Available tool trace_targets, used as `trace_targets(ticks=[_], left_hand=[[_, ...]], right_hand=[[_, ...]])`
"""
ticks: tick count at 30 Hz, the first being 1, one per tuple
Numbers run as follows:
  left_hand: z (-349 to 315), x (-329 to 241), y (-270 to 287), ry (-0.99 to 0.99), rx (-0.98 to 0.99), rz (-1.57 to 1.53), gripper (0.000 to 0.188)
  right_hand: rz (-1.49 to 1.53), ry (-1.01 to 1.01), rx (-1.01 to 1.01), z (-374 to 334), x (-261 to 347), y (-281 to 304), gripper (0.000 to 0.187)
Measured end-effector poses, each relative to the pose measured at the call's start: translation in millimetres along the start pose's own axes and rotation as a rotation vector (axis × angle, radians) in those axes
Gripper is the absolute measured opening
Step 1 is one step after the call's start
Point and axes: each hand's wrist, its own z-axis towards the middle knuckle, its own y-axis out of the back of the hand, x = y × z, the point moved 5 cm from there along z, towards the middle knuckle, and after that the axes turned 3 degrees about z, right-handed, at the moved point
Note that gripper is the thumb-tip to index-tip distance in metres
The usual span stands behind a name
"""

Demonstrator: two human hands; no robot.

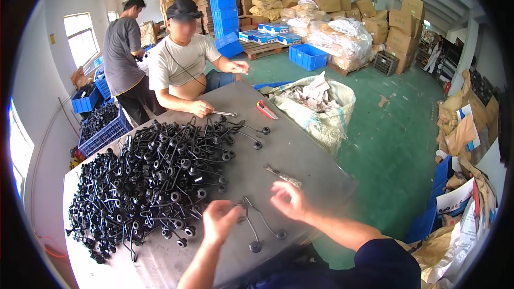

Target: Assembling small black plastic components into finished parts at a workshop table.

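On the grey table (300,144), two black bent metal rods with round rubber ends (260,225) lie between my hands. My left hand (219,220) hovers at the near edge of a big pile of similar black rods (155,176), close to the upper ends of that pair. Its fingers are loosely bent, with thumb and forefinger a little apart and nothing visible in them. To the right of the pair, my right hand (289,201) is raised with curved, parted fingers and holds nothing. Just beyond it lies a slim tool with a pale wrapped handle (284,176).
Across the table, a person in a pale shirt (179,64) has a hand by a metal wrench (225,113). A red utility knife (266,109) lies near the far edge. Beyond stands a white sack of scraps (316,107). Another person (126,53) stands by blue crates (104,128).
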Motion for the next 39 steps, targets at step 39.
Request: trace_targets(ticks=[39], left_hand=[[-21, 69, -109, -0.168, -0.037, -0.006, 0.034]], right_hand=[[0.566, -0.988, 0.375, -45, -47, -19, 0.017]])
